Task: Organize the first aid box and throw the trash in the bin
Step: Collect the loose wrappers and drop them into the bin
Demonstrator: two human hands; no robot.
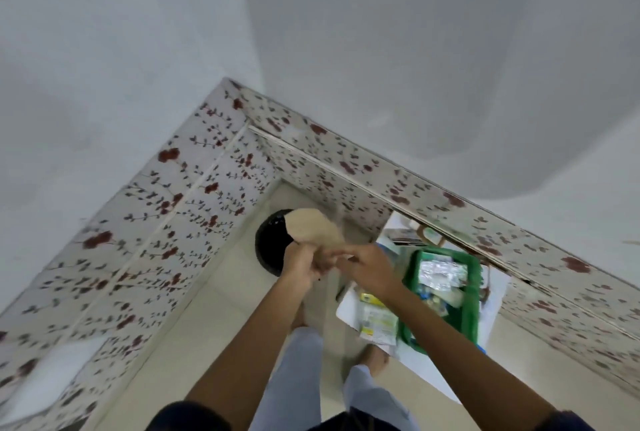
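A beige, flat piece of trash, like a paper bag or wrapper, is held up in front of me above the floor. My left hand grips its lower edge, and my right hand pinches the same edge from the right. Directly behind and below it stands a round black bin on the floor, partly hidden by the trash and my left hand. To the right, a green first aid box sits on a white surface and holds blister packs and small packets.
Loose medicine packets lie on the white surface left of the green box. Flower-patterned wall tiles line the corner behind the bin. My legs and feet stand on the pale floor below my hands.
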